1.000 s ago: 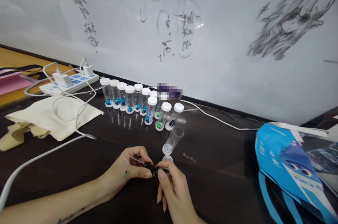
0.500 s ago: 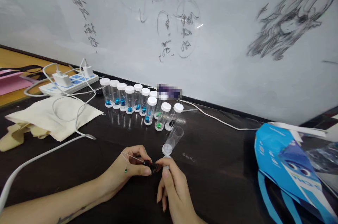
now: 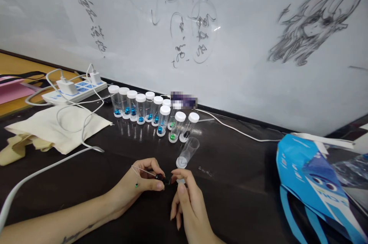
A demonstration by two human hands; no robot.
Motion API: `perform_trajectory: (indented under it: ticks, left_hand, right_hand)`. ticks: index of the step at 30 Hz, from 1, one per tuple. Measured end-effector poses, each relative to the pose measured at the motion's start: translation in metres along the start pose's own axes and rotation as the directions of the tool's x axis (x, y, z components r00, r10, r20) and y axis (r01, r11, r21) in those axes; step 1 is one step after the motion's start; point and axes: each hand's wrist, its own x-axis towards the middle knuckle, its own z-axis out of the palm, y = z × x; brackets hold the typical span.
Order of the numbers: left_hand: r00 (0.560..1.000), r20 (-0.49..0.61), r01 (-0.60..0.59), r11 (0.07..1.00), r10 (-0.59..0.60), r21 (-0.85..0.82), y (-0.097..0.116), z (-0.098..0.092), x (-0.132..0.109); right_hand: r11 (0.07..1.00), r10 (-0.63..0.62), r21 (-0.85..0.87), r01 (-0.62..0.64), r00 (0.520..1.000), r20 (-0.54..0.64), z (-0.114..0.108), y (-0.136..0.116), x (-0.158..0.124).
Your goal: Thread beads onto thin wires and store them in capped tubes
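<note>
Between thumb and fingers, my left hand [image 3: 143, 179] pinches a small black object [image 3: 161, 178]. A thin pale string runs from it over the hand to a tiny green bead [image 3: 136, 185]. My right hand [image 3: 188, 198] is just to the right, its thumb and index finger close together by a small whitish piece [image 3: 180, 181]; whether they grip it is hard to tell. Beyond the right hand, an open clear tube [image 3: 190, 150] stands tilted in view on a white base. Behind it are several white-capped tubes [image 3: 140, 108] with blue, green or black items inside.
A cream cloth bag [image 3: 71, 125] lies at the left under white cables, near a white power strip [image 3: 83, 89]. At the right is a blue bag [image 3: 310, 179] with straps. A whiteboard [image 3: 244, 64] with drawings rises behind the dark table [image 3: 235, 198].
My right index finger has shifted slightly up from the black object, and the whitish piece shows a little more. My left hand has hardly moved.
</note>
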Motion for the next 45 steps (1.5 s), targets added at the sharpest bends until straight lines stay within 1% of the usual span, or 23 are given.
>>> perform_trajectory:
  ticks: [18, 27, 40, 45]
  left_hand:
    - [1.000, -0.005, 0.001, 1.000, -0.001, -0.015, -0.0004, -0.0003, -0.0001]
    - [1.000, -0.003, 0.003, 1.000, -0.003, -0.017, -0.0029, -0.0024, 0.0031]
    - [1.000, -0.014, 0.008, 1.000, -0.009, -0.016, -0.0017, -0.0022, 0.0005]
    - [1.000, 0.000, 0.003, 1.000, -0.003, -0.023, -0.0021, -0.0026, 0.0006]
  right_hand:
    - [1.000, 0.002, -0.013, -0.002, 1.000, 0.014, -0.0003, 0.0001, -0.0009]
    - [1.000, -0.008, -0.019, 0.008, 1.000, 0.002, -0.0004, 0.0006, -0.0023]
    - [1.000, -0.023, 0.002, 0.023, 1.000, -0.008, 0.0003, 0.0023, -0.0015]
    - [1.000, -0.012, 0.012, 0.013, 1.000, -0.011, 0.0005, 0.0014, -0.0030]
